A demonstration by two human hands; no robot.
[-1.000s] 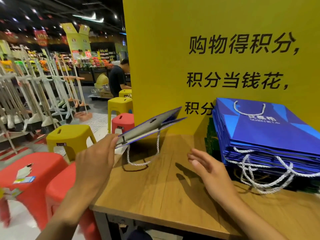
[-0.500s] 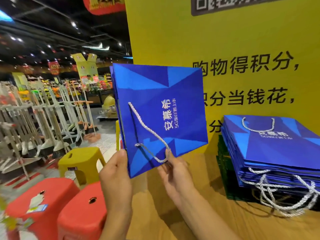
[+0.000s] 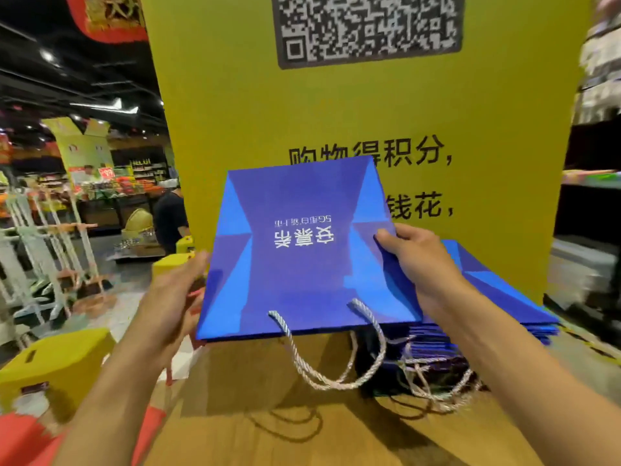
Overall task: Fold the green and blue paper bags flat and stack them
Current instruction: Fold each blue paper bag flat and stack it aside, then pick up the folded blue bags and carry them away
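Observation:
A flat blue paper bag [image 3: 302,257] with white lettering hangs in the air above the wooden table [image 3: 336,432], its white rope handle [image 3: 322,358] dangling toward me. My left hand [image 3: 171,304] holds its left edge. My right hand [image 3: 413,264] grips its right edge, thumb on top. Behind and to the right lies the stack of flat blue bags [image 3: 497,304], partly hidden by the held bag and my right arm. Their rope handles [image 3: 433,385] spill over the stack's front. No green bag can be made out.
A tall yellow sign board [image 3: 369,112] with a QR code stands behind the table. Yellow stools [image 3: 57,364] and red stools [image 3: 27,438] sit at the left of the table. A person in a dark shirt [image 3: 169,220] stands in the shop aisle beyond.
The blue bag has swung from upright in front of me to nearly level, handles toward me, and has moved right toward the stack. My right hand has shifted to the bag's right edge.

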